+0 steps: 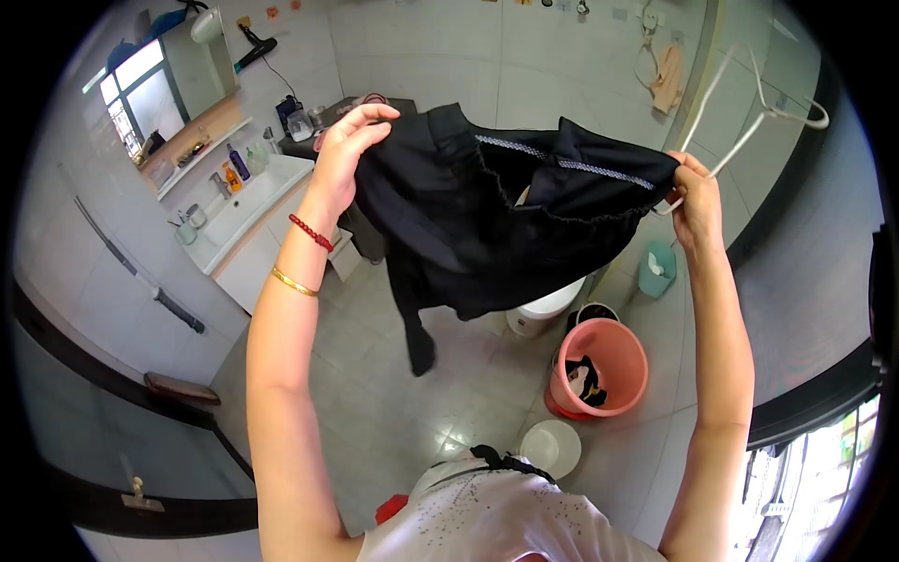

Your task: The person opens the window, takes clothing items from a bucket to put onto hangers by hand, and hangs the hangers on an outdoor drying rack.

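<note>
A black garment [468, 234], apparently pants with a gathered elastic waist and a pale patterned strip inside, is stretched out in the air between my hands. My left hand [351, 136] pinches its left edge between thumb and fingers. At the other end, my right hand [695, 192] is closed on the waist corner together with a white wire hanger [749, 122]. The hanger sticks up and to the right, its hook pointing outward. One narrow black part of the garment dangles at the lower left.
Below the garment stand a pink bucket [623, 347] with clothes inside and a white basin [552, 448]. A teal bin [657, 267] is by the right wall. On the left are a sink counter [248, 201], bottles and a mirror. A white toilet [548, 304] is partly hidden.
</note>
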